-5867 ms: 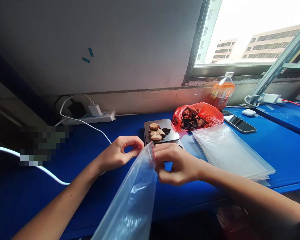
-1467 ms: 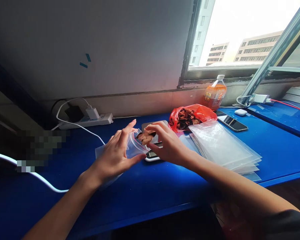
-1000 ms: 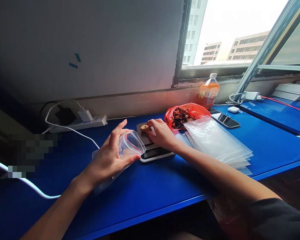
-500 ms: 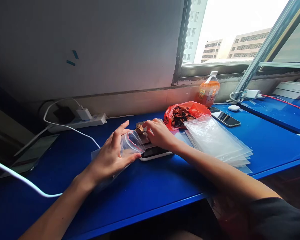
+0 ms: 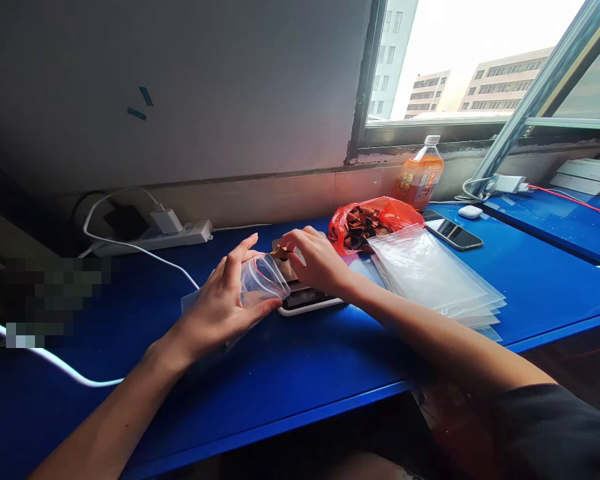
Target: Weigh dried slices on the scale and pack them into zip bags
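A clear zip bag [image 5: 263,280] with a red line along its seal is gripped in my left hand [image 5: 225,293], its mouth spread and tilted to the right. My right hand [image 5: 317,260] pinches a dried brown piece [image 5: 280,253] close to the bag's mouth. Under that hand lies a kitchen scale [image 5: 313,301] with a dark display and a pale rim, its plate partly covered. Beyond it a red plastic bag [image 5: 397,212] stands open, full of dark dried pieces [image 5: 363,228].
A stack of clear zip bags [image 5: 430,273] lies right of the scale. Behind are a phone [image 5: 453,231], an earbud case [image 5: 470,212] and an orange drink bottle [image 5: 421,175]. A power strip [image 5: 193,233] and white cable [image 5: 145,247] run along the left back.
My right hand has closed on the dried piece, which lay at the scale's far left, and has shifted slightly left. My left hand stays on the zip bag.
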Available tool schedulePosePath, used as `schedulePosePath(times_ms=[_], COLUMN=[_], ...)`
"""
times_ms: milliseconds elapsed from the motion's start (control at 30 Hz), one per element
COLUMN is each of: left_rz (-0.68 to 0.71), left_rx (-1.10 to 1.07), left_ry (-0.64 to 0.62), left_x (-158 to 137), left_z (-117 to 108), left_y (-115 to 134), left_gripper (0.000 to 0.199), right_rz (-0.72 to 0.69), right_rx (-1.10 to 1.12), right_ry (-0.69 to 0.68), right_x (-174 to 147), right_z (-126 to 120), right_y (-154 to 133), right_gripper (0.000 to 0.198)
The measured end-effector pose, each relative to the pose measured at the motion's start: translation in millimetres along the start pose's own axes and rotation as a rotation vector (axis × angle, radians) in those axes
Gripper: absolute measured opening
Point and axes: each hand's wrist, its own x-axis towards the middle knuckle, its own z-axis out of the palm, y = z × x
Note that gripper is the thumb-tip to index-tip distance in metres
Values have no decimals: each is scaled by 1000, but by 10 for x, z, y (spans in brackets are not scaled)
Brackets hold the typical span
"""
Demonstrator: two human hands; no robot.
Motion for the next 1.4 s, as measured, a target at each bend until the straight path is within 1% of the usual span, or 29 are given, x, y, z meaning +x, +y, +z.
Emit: schedulePosePath(times_ms=[67, 100, 167, 233, 300, 367, 500, 633, 733, 800, 833, 900, 967, 1033, 1100, 1167, 1300, 1400], left_rz=[-21, -28, -32, -27, -17, -2, 10, 35, 31, -23, -65, -182, -318, -419, -464, -497, -569, -602], left_rx=[-12, -14, -18, -23, -29, -36, -47, -30, -52, -130, -200, -369, -501, -568, -621, -656, -661, -711], left_ry=[22, 33, 44, 47, 53, 57, 70, 125, 156, 122, 104, 104, 157, 195, 170, 135, 83, 43], left_x=[-10, -13, -17, -16, -12, -11, -21, -39, -52, -53, -49, -30, 0, 34, 62, 79, 91, 100], left_z=[-20, -30, -44, -47, -41, -33, -27, -34, -69, -120, -153, -224, -287, -325, -329, -305, -227, -194], left_y=[3, 6, 17, 31, 42, 46, 39, 45, 77, 103, 113, 125, 124, 113, 98, 84, 64, 64], left_gripper=[96, 97, 98, 98, 96, 95, 92, 89, 94, 101, 99, 80, 59, 49, 44, 44, 44, 33], right_rz=[39, 52, 42, -34, -110, -135, -120, -115, -98, -64, -41, 30, 118, 157, 150, 155, 195, 251], right_rx=[123, 190, 303, 360, 378, 389, 432, 459, 423, 398, 391, 393, 414, 427, 415, 397, 410, 515], right_ry=[94, 116, 102, 43, -17, -35, -1, -21, 3, 49, 62, 29, -52, -93, -66, -39, -21, -26], right_x=[-30, -53, -109, -166, -212, -240, -263, -296, -313, -308, -301, -283, -269, -262, -263, -268, -279, -281], right_z=[-109, -156, -215, -220, -194, -166, -168, -198, -202, -216, -232, -283, -342, -390, -412, -411, -362, -344], right_y=[-79, -125, -213, -281, -319, -335, -361, -412, -442, -453, -457, -465, -474, -482, -482, -473, -429, -395], right_gripper=[18, 16, 11, 9, 12, 16, 11, 11, 8, 10, 10, 13, 17, 21, 22, 22, 23, 14])
